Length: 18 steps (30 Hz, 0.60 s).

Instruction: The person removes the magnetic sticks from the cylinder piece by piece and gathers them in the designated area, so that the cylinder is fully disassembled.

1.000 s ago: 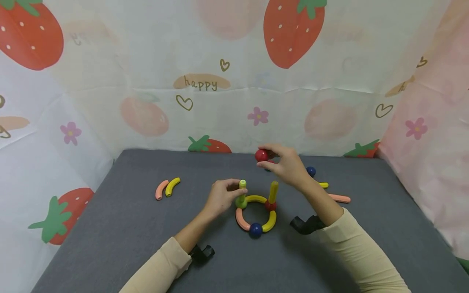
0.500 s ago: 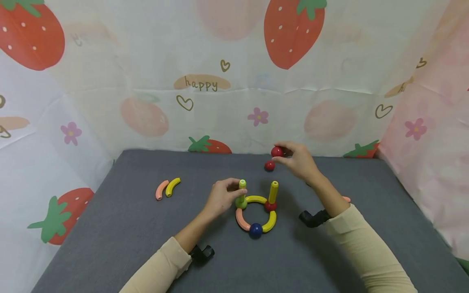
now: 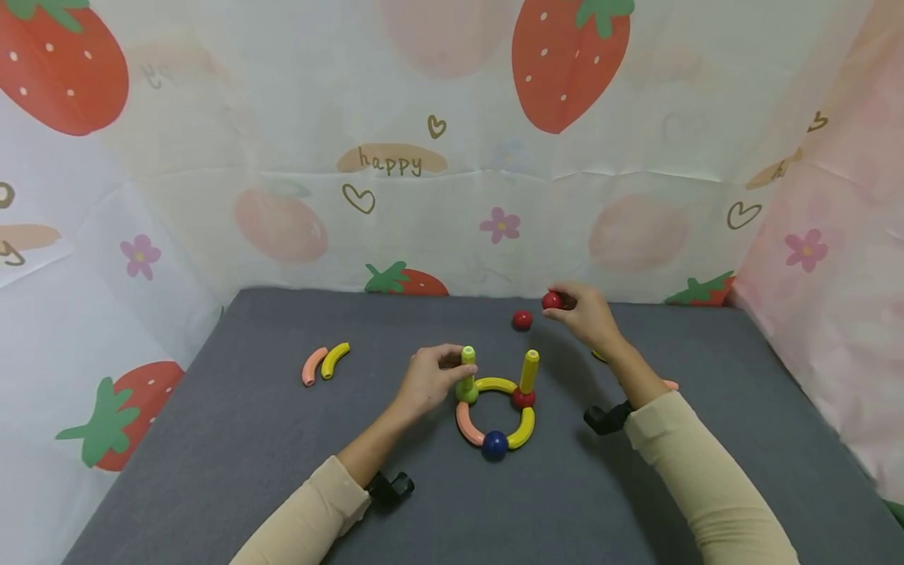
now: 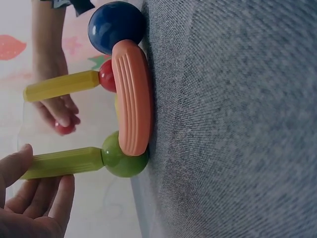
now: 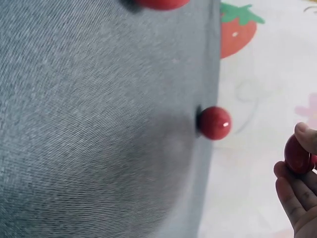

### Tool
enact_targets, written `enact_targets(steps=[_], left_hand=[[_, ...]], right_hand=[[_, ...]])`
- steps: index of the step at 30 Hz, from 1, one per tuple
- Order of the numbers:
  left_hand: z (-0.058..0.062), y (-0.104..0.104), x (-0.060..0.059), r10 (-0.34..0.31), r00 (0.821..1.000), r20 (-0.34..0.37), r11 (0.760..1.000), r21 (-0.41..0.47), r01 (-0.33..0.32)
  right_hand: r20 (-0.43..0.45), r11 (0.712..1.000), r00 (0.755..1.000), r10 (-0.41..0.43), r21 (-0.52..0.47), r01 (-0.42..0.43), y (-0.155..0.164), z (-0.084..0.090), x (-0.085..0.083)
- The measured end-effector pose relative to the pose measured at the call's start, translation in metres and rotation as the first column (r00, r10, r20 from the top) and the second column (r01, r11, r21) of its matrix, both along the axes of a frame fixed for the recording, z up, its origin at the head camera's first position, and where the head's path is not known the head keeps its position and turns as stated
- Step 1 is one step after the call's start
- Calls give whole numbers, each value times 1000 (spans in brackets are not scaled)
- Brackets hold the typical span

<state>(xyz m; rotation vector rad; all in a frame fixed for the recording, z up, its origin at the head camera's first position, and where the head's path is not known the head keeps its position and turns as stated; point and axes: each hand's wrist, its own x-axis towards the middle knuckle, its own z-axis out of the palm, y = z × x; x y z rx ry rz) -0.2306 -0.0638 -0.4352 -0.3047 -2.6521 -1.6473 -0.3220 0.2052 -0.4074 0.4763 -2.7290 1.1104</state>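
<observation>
Lying at 9 o'clock on the grey mat, well apart from everything else: a pink curved piece and a yellow curved piece, side by side and touching or nearly so.

Pinching the top of the upright green stick at mat centre: the left hand, thumb and fingertips curled round the stick's upper end, the remaining fingers loosely bent. Standing on a green ball, that stick, the ball forming the 10 o'clock joint of a small ring lying flat on the mat.

Making up the ring: a pink arc running from the green ball down to a blue ball at 6 o'clock, a yellow arc at 4 o'clock, another yellow arc across the top. Rising from a small red ball at 2 o'clock of the ring: a yellow stick, upright, untouched.

Resting loose on the mat toward 12 o'clock, near the far edge: a second red ball.

Gripping a third red ball just to the right of that, raised a little off the mat: the right hand, thumb and fingertips closed round it. Peeking out beside the right forearm at 3 o'clock: bits of a pink piece and a yellow piece, mostly hidden.
</observation>
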Motion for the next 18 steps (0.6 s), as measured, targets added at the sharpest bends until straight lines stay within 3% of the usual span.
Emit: enact_targets(steps=[9, 18], left_hand=[[1, -1, -1, 2, 1000, 13, 1000, -4, -2], [0, 0, -2, 4, 1000, 23, 1000, -1, -4]], right_hand=[[-11, 998, 998, -62, 0, 62, 2, -24, -15], [94, 989, 989, -118, 98, 109, 5, -35, -31]])
